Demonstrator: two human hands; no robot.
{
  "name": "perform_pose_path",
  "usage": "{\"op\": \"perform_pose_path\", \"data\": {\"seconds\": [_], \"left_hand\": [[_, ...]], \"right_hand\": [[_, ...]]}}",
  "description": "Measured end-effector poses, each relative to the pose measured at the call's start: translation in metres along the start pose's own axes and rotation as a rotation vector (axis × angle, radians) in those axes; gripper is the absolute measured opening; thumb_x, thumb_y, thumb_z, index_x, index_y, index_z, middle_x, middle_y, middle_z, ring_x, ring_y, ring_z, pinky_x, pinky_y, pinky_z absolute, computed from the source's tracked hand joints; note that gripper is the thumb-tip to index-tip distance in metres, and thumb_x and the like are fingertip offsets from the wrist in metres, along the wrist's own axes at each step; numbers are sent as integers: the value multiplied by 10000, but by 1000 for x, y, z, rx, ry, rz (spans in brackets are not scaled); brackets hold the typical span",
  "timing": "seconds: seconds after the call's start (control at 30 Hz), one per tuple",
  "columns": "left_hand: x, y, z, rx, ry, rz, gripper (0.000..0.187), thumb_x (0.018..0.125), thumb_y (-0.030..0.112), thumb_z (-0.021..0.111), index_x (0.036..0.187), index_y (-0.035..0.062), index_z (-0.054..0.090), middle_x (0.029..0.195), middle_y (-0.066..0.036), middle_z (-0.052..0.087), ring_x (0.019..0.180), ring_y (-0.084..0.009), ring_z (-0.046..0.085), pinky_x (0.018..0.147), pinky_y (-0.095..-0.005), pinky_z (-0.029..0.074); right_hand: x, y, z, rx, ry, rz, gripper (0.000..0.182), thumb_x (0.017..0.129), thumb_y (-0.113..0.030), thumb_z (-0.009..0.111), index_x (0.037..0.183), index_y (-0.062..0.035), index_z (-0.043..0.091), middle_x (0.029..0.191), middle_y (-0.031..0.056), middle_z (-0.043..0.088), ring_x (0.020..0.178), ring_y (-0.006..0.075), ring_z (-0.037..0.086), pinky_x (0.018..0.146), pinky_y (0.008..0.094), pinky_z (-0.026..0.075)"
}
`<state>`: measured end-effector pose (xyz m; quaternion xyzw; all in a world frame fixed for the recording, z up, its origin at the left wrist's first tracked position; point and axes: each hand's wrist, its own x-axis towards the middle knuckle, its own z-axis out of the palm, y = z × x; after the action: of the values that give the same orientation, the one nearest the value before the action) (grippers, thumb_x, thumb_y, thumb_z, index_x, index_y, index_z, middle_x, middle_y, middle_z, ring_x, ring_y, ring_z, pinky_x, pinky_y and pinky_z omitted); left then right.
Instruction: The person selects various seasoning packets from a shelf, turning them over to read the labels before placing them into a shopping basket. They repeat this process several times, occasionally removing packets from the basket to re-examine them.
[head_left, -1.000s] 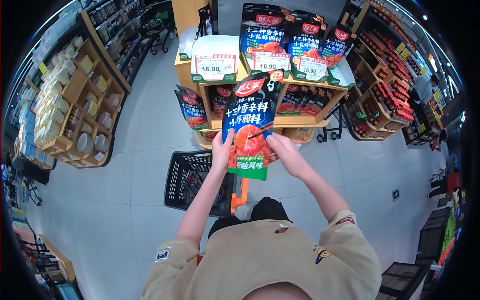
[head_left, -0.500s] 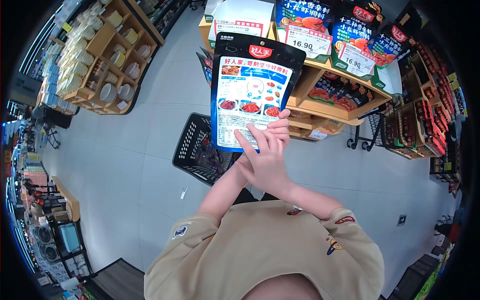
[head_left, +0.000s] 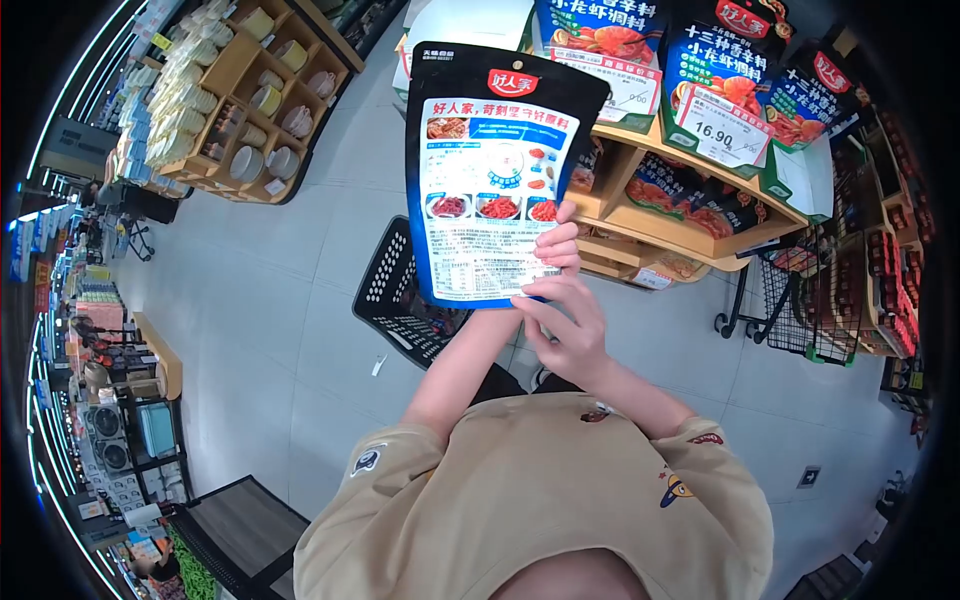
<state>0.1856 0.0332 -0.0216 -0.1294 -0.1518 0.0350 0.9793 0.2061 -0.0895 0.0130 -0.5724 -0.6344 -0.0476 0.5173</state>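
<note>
A black, blue and white seasoning pouch [head_left: 490, 185], its printed back facing me, is held up in front of my chest. My left hand [head_left: 560, 242] grips it from behind, with fingers wrapped round its lower right edge; the palm is hidden. At the bottom right corner, the fingers of my right hand [head_left: 568, 325] are curled and pinch the pouch's edge. Below and behind the pouch, a black shopping basket [head_left: 385, 290] with perforated sides is partly covered by the pouch and my left forearm.
A wooden display stand [head_left: 610, 190] ahead right carries upright seasoning pouches [head_left: 720, 75] and price cards [head_left: 722, 125]. A wire cart [head_left: 800, 310] is at the right. Shelves of bowls [head_left: 262, 105] stand back left. A white scrap [head_left: 379, 365] lies on the tiled floor [head_left: 330, 320].
My right hand has slid from the pouch's printed face down to its bottom right corner, its fingers curling. The pouch has shifted slightly left in view, and surroundings have shifted slightly right.
</note>
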Motion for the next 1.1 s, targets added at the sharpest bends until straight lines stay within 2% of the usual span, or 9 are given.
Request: {"op": "perform_pose_path", "data": {"seconds": [0.07, 0.13, 0.2, 0.23, 0.3, 0.43, 0.8, 0.93, 1.1], "left_hand": [[2, 3, 10, 202, 151, 214, 466, 811, 430, 435, 962, -9, 395, 590, -34, 359, 463, -113, 353, 487, -220, 329], [7, 32, 4, 631, 22, 319, 431, 794, 391, 506, 962, 5, 416, 622, -41, 415, 499, -116, 403, 508, -212, 352], [6, 49, 8, 1169, 256, 706, 288, 794, 261, 564, 917, 25, 453, 688, -27, 479, 587, -89, 453, 556, -197, 379], [23, 45, 29, 1399, 512, 969, 142, 819, 153, 551, 867, 38, 483, 750, 0, 515, 644, -53, 461, 583, -188, 387], [38, 31, 57, 1740, 505, 1209, 149, 854, 158, 510, 826, 13, 491, 744, 12, 515, 644, -34, 440, 592, -189, 378], [52, 33, 77, 1901, 414, 1384, 176, 845, 152, 526, 849, -24, 527, 734, -4, 546, 658, -50, 445, 601, -195, 371], [156, 95, 170, 1975, 91, 920, 183, 824, 173, 557, 888, 6, 596, 767, 28, 586, 680, -22, 490, 607, -176, 387], [187, 116, 168, 1816, 216, 765, 163, 832, 167, 543, 906, 30, 591, 796, 15, 600, 706, -30, 505, 625, -168, 388], [210, 138, 150, 1641, 43, 689, 157, 840, 111, 517, 945, 5, 568, 868, -25, 603, 764, -72, 532, 701, -213, 418]], "right_hand": [[8, 8, -11, 19, -5, 12, 386, 618, -41, 614, 1000, -67, 562, 946, 67, 514, 891, 234, 503, 754, 338, 415], [27, 6, -28, 151, -38, 155, 497, 626, -116, 642, 1092, -60, 478, 996, 110, 489, 908, 282, 504, 789, 358, 411], [46, 10, -46, 182, -154, 221, 619, 621, -188, 675, 1157, -48, 398, 1064, 155, 454, 936, 311, 499, 822, 361, 401], [52, 14, -51, 236, -181, 318, 615, 632, -190, 678, 1155, -31, 395, 1069, 154, 465, 955, 285, 504, 831, 349, 400], [68, 9, -61, 522, -160, 702, 542, 666, -198, 689, 1101, 18, 448, 1037, 142, 537, 942, 183, 540, 818, 308, 420], [92, 36, -76, 608, -3, 665, 295, 732, -136, 644, 953, 37, 552, 885, 101, 618, 796, 123, 585, 718, 261, 463], [227, 158, -137, 370, 23, 232, 205, 749, -120, 619, 900, 16, 602, 800, 46, 631, 739, 86, 575, 667, 222, 460], [251, 185, -145, 314, -10, 231, 186, 760, -123, 606, 892, 9, 604, 804, 57, 632, 717, 88, 577, 648, 226, 454], [254, 209, -141, 359, -6, 302, 185, 753, -122, 619, 888, 2, 594, 781, 47, 625, 697, 94, 574, 645, 229, 452]]}}
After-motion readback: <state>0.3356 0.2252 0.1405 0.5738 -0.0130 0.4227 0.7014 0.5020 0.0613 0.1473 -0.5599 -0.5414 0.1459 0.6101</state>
